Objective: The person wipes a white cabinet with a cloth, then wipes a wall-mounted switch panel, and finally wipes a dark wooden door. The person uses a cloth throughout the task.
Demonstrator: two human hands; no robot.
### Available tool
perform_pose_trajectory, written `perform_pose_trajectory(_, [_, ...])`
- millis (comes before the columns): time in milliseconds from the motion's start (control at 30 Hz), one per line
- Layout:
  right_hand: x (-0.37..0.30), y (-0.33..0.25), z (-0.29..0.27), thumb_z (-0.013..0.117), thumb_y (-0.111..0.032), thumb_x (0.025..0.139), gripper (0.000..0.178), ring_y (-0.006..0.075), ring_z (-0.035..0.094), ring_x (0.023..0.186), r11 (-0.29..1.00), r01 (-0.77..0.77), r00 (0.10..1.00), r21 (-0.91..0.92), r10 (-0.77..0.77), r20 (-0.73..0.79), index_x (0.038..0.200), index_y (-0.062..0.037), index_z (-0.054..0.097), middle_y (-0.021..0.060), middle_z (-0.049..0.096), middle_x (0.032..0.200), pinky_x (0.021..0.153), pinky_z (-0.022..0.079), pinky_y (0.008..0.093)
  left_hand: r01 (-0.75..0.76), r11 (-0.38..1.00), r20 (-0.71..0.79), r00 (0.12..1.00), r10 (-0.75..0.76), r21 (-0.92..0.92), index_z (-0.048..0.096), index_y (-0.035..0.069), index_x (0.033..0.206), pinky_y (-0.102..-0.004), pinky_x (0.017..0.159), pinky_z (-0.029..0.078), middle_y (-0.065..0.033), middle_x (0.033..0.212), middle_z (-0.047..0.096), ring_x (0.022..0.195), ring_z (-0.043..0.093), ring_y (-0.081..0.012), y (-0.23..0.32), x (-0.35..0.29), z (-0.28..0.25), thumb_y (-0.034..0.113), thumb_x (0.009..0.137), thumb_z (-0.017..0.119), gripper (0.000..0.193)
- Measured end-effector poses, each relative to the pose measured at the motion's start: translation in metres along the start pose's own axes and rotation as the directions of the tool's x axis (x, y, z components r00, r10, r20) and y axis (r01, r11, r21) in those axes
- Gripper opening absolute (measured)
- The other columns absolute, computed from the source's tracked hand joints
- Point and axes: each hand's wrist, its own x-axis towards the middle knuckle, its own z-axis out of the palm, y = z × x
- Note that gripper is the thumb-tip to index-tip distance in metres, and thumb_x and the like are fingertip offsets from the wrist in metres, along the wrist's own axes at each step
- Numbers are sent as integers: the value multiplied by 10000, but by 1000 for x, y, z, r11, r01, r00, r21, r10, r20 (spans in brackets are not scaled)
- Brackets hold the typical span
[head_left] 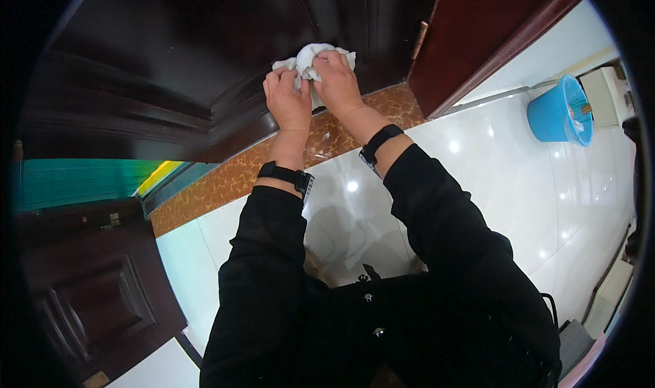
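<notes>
A crumpled white cloth is bunched between my two hands, close against the lower part of a dark brown panelled door. My left hand grips the cloth's left side with bent fingers. On its right side my right hand has its fingers curled into the folds. Part of the cloth hangs down between the hands. Both arms reach forward in black sleeves, with a black strap on each wrist.
A brown marbled threshold runs under the door. At the right stands a blue bucket with a clear liner on the white tiled floor. A reddish door frame with a hinge rises right of the door. Another dark door leaf is at lower left.
</notes>
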Motion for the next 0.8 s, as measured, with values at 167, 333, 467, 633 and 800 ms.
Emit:
perform_pose_trajectory(167, [-3,-16,13,647,-10,775,377,380,504,1212,999,-8,1000,52,7,28,1150,-35,625,149,539,1291,1010,469,444,-7,999,-63,998,11,54,691,48,960,-427,921,483,-119,1104,639,1069,569,-353,-6,2,-10,60,705,791,274])
perform_pose_trajectory(333, [-3,-13,18,624,3,780,407,375,495,1230,996,83,995,37,-85,51,1185,-33,620,149,537,1313,1027,461,442,33,997,-94,995,-27,68,686,40,996,-431,939,480,-125,1163,631,1087,567,-356,-14,-6,-4,55,711,773,299])
perform_pose_trajectory(467, [-1,-11,22,638,-22,797,332,367,510,1214,994,105,991,34,-107,74,1128,-40,649,136,560,1288,1009,477,433,100,992,-89,992,-93,81,680,41,1001,-425,951,482,-130,1189,634,1111,567,-354,-20,-12,-1,48,716,754,294])
perform_pose_trajectory(633, [0,-13,27,641,-28,798,315,360,520,1199,993,115,988,33,-118,99,1109,-61,674,131,576,1269,992,485,429,130,988,-102,987,-121,83,676,44,996,-419,963,479,-133,1199,635,1123,566,-353,-22,-14,-4,48,711,753,294])
perform_pose_trajectory(800, [2,-11,26,655,35,732,420,370,519,1168,992,96,987,82,-106,122,1138,-69,676,129,577,1243,981,480,435,178,980,-89,981,-170,88,658,43,986,-439,954,470,-130,1176,621,1131,540,-363,-18,-14,-4,21,699,748,302])
